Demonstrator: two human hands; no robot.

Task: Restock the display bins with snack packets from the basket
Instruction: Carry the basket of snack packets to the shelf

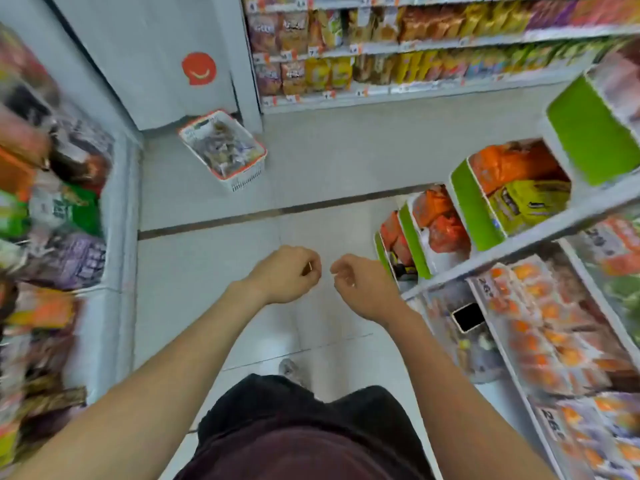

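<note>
A white basket with an orange rim [256,161] stands on the floor ahead by a grey pillar, holding several snack packets [221,147]. Green-fronted display bins [474,209] line the right-hand shelf, with orange and yellow-green packets [512,168] inside. My left hand [287,275] and my right hand [360,285] hang side by side over the floor, well short of the basket. Both have loosely curled fingers and hold nothing.
A shelf unit of snack packets [381,46] runs along the back. Low bins of packets [62,209] stand on the left, and a sloped display of orange packets [554,323] on the right. A dark phone-like thing [467,317] lies on that display. Tiled floor [207,271] stretches between.
</note>
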